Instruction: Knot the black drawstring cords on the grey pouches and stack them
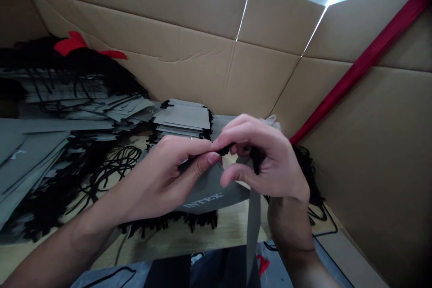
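Note:
A grey piece printed INTEX (205, 201), like a flat paper bag, is tilted below my hands. My left hand (175, 171) pinches its upper edge between thumb and fingers. A short length of black cord (225, 149) runs from the left fingertips towards my right hand (266, 157). That hand is curled, with its index fingertip close to the left fingers and its thumb apart. More black cord lies within the right palm, partly hidden by the fingers. Below the right hand hangs a narrow grey strip (253, 234); how it joins the bag is hidden.
Grey pieces with black cords are heaped at the left (30, 153). A neater grey stack (182, 114) stands behind my hands. Loose black cords (114, 168) lie on the wooden table (232, 231). Cardboard walls (189, 49) rise behind, with a red strip (364, 63) on the right.

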The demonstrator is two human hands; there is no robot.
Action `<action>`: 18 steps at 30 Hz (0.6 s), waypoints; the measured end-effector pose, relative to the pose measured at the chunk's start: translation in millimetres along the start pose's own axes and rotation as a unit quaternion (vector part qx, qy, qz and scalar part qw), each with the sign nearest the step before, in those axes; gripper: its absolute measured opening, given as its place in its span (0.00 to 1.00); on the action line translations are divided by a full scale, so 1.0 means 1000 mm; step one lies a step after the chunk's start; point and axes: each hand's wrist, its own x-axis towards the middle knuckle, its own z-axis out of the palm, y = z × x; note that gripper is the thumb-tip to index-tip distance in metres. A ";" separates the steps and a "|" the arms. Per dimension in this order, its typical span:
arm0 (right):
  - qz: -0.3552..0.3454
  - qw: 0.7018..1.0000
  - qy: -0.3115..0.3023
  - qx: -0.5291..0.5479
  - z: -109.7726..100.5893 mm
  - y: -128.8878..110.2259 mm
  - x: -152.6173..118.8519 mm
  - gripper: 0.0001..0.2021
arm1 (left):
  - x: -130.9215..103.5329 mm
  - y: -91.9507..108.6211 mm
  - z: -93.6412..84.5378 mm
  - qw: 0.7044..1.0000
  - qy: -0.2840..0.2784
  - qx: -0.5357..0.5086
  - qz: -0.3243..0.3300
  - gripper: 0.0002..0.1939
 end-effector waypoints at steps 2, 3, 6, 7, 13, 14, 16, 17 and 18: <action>-0.011 1.000 -0.014 0.016 0.002 0.003 0.001 0.14 | 0.000 0.000 0.001 1.000 -0.004 -0.007 0.001 0.18; -0.009 1.000 -0.012 0.022 0.003 0.005 0.001 0.13 | 0.000 0.000 0.001 1.000 -0.003 -0.007 0.001 0.19; 0.016 0.999 -0.011 0.039 0.004 0.008 0.000 0.14 | 0.000 0.000 0.002 1.000 -0.002 0.003 0.011 0.18; 0.025 0.998 -0.013 0.048 0.004 0.008 -0.001 0.14 | 0.000 0.000 0.003 1.000 -0.003 0.003 0.020 0.17; 0.044 0.984 0.008 0.173 0.013 0.003 -0.004 0.14 | -0.003 0.000 0.012 0.995 0.028 -0.028 0.088 0.13; 0.046 0.978 0.013 0.203 0.016 0.003 -0.005 0.14 | -0.004 0.000 0.013 0.994 0.036 -0.034 0.100 0.13; 0.051 0.963 0.024 0.263 0.024 0.004 -0.005 0.13 | -0.005 0.000 0.014 0.991 0.043 -0.045 0.120 0.13; 0.053 0.955 0.032 0.291 0.027 0.006 -0.005 0.13 | -0.006 0.001 0.014 0.990 0.043 -0.050 0.128 0.13; 0.053 0.947 0.040 0.314 0.030 0.007 -0.004 0.13 | -0.006 0.001 0.013 0.989 0.043 -0.053 0.133 0.14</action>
